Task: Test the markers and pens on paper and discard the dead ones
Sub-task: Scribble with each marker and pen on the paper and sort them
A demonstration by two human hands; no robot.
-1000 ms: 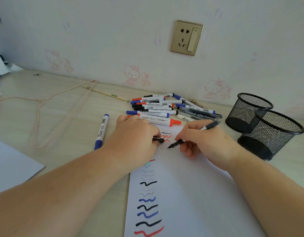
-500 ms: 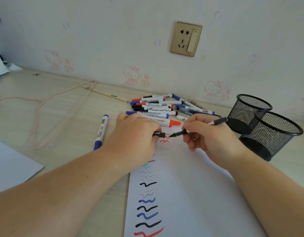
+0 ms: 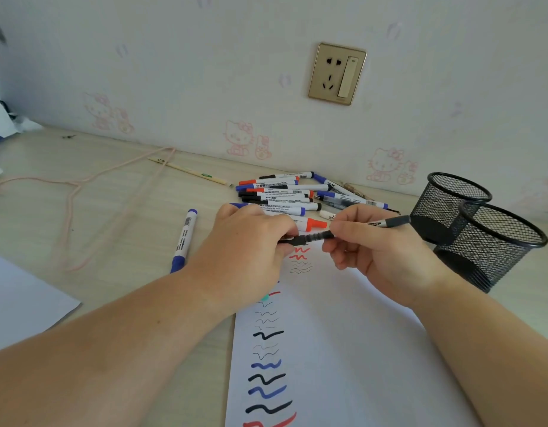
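Your right hand [image 3: 380, 251] pinches a slim black pen [image 3: 352, 231] by its barrel, holding it nearly level just above the sheet of paper [image 3: 343, 349], its rear end pointing past your knuckles toward two black mesh cups [image 3: 482, 232] that stand just beyond that hand. Your left hand [image 3: 248, 245] curls its fingertips round the pen's black cap [image 3: 292, 240], which meets the pen's front end between your two hands; whether it is fully seated cannot be told. Under and nearer than both hands, the paper carries a column of squiggles in red, black and blue, some bold, some faint. Just beyond your left hand lies a heap of whiteboard markers [image 3: 282, 192] with red, blue and black caps, the nearest a red-capped marker [image 3: 309, 224] touching the gap above your knuckles. To the outside of your left hand, apart from the heap, a single blue marker [image 3: 183, 240] lies on the wooden desk [image 3: 97, 217]. Farther out on that side, a pink cord [image 3: 75, 192] trails across the desk and a thin stick [image 3: 189, 171] rests near the wall. A gold wall socket [image 3: 337, 73] sits above the heap.
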